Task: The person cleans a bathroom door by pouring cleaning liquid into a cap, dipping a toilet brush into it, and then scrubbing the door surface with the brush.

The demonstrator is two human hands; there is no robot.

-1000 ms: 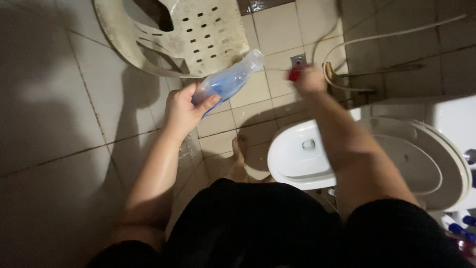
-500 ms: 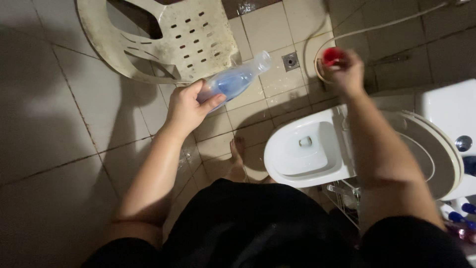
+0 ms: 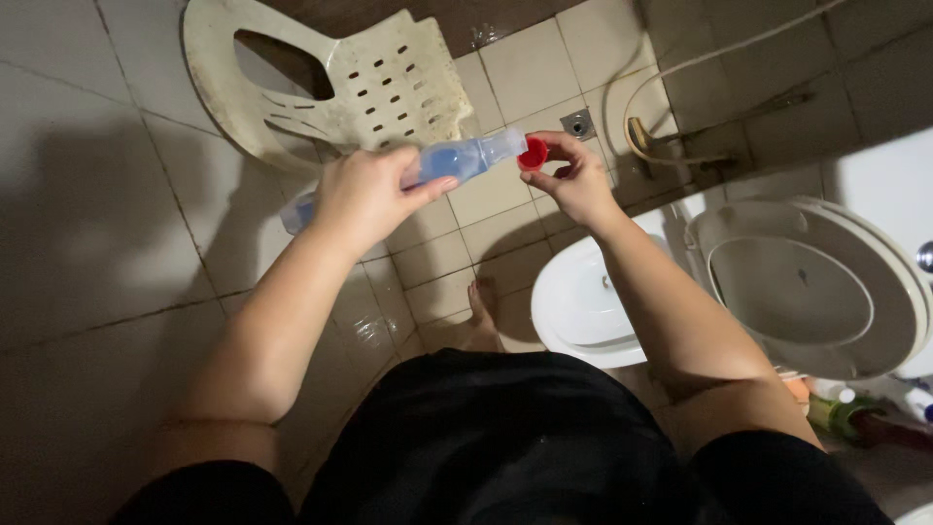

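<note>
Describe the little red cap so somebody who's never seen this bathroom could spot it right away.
Start at the white toilet bowl and follow the right hand up over the tiled floor. The red cap sits in its fingertips, at the mouth of the clear bottle of blue liquid. It is the only bright red thing nearby.

- The left hand [image 3: 364, 194] grips a clear bottle [image 3: 452, 160] of blue liquid, tilted nearly level
- The right hand [image 3: 575, 180] pinches a red cap [image 3: 533, 154] at the bottle's mouth
- Below: toilet [image 3: 680, 292] (lid raised), tiled floor [image 3: 87, 224], white plastic chair [image 3: 360, 83]
</note>
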